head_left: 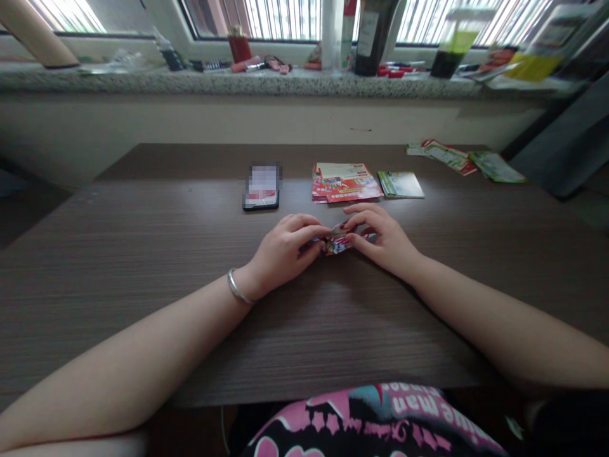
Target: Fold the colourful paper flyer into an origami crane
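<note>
A small piece of colourful printed paper (339, 245) is held low over the table between both hands. My left hand (288, 247), with a silver bangle at its wrist, pinches the paper's left end. My right hand (384, 233) pinches the right end between thumb and fingers. Fingers cover much of the paper, so its full shape and any folds are hard to make out. Just beyond the hands lies a stack of red printed leaflets (349, 187). Right of it rests a smaller stack of green-and-white paper pieces (403, 185).
A phone (261, 190) lies on the brown table (143, 254), left of the leaflets. Several green and red paper strips (450, 157) are spread at the back right. Along the granite windowsill (285, 82) stand bottles (371, 38), a red cup (239, 47) and small items.
</note>
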Available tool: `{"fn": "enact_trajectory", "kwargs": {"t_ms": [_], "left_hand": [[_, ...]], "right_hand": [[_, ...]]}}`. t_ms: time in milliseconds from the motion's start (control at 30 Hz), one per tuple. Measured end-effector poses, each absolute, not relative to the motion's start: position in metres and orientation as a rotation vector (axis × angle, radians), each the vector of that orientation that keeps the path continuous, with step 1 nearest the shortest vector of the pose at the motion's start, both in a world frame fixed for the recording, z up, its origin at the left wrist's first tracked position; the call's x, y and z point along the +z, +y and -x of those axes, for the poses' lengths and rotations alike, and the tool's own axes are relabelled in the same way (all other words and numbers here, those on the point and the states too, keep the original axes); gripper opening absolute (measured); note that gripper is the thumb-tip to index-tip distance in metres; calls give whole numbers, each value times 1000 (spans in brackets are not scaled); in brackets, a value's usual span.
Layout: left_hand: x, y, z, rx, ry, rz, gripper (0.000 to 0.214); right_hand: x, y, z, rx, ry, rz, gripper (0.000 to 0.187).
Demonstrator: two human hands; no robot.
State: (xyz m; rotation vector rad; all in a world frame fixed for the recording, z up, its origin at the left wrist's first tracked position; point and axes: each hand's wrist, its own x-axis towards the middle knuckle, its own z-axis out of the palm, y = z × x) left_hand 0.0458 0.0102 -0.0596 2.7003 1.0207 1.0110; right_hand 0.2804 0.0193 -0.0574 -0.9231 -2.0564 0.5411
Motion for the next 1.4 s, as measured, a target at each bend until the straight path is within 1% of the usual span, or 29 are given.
{"fn": "enact_trajectory", "kwargs": {"t_ms": [100,167,300,467,633,833,933,1067,1167,1267,1333,1400], "left_hand": [[-58,9,-46,944,1063,-2739,23],[-57,9,-46,908,1079,-2774,23],[-55,7,-46,849,1095,-2830,27],[-54,6,-46,805,1140,-2818,29],[-55,6,-46,741,1158,-2778,31],[-55,7,-47,699,1191,-2746,34],[-55,7,-46,671,1226,-2752,36],[-55,7,-43,624,1281,-2758,40],[-54,6,-40,601,1346,-2747,41],[-54,7,-37,574,1375,-2745,43],[-55,8,-35,577,1346,-2753,48],[-55,9,-31,600,1294,-2756,57]], "right_hand": [[-55,18,-279,531,-2082,914,8],[-56,18,-280,531,-2078,917,12],[-58,21,-282,516,-2061,937,27],[-61,24,-283,461,-2110,958,31],[-63,26,-285,440,-2156,967,30],[-62,25,-284,334,-2147,972,21],[-63,25,-283,385,-2108,932,16],[-64,27,-286,421,-2053,867,14],[-60,27,-291,334,-2095,825,14],[-55,26,-298,169,-2203,797,14],[-53,27,-303,33,-2288,818,14],[-54,30,-309,-55,-2335,836,15]]}}
